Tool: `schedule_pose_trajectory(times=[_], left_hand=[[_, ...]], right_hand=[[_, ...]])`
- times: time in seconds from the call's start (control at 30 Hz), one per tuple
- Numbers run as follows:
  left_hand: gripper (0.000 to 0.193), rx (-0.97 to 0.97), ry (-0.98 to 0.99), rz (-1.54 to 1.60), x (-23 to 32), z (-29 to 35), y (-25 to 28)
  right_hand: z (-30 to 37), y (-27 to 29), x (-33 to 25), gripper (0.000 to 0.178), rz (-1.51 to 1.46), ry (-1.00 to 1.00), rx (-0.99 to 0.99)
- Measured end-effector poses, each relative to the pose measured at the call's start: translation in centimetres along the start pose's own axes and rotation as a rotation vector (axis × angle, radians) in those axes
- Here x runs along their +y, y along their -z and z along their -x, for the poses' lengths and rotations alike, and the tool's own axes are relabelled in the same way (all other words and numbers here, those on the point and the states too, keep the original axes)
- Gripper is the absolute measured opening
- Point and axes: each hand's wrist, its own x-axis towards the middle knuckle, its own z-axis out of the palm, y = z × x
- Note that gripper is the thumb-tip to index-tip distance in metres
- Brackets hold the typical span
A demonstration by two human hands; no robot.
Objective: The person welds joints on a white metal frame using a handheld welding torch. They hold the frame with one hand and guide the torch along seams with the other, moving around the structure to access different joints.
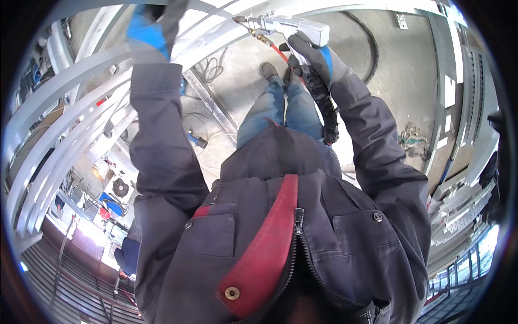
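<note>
My right hand [313, 54], in a grey and blue glove, is wrapped round the grip of a silver hose-fed gun [286, 27]. The gun has a boxy body, a narrow nozzle pointing left and brass fittings [261, 38] with a red hose [279, 52]. A thick black-wrapped cable or hose [324, 105] hangs below that hand. At the upper left, my left hand [156, 29], gloved in blue and grey, is raised beside the pale metal bars [202, 35]. Motion blurs it, and its fingers cannot be made out.
Long curved-looking metal bars [59, 129] fill the left side. A blue tool [197, 139] and thin cables [210, 70] lie on the concrete floor. A black hose [372, 43] curves at the upper right. Racked metal profiles [464, 189] stand right; a person [128, 254] is at lower left.
</note>
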Motion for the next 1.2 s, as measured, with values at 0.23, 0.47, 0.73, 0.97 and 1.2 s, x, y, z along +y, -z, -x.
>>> schedule_pose_trajectory(times=[0.23,0.47,0.73,0.97,1.2], left_hand=[[0.028,0.400,0.039,-0.585,3.8,8.4,7.1],[0.047,0.204,0.091,-0.452,4.8,6.1,11.1],[0.048,0.006,0.196,-0.199,-0.1,3.9,15.2],[0.043,-0.065,-0.014,-0.560,0.1,3.7,15.9],[0.043,-0.045,0.038,-0.374,-0.9,3.4,15.9]], right_hand=[[-2.1,-3.1,0.6,0.048,-0.094,-0.087,-0.063],[-5.4,-7.7,2.3,0.054,-0.164,-0.096,-0.044],[-8.3,-12.0,3.4,0.055,-0.118,-0.094,0.042],[-8.3,-13.1,4.1,0.054,-0.119,-0.044,0.080],[-8.4,-12.9,4.3,0.053,-0.075,-0.062,0.067]])
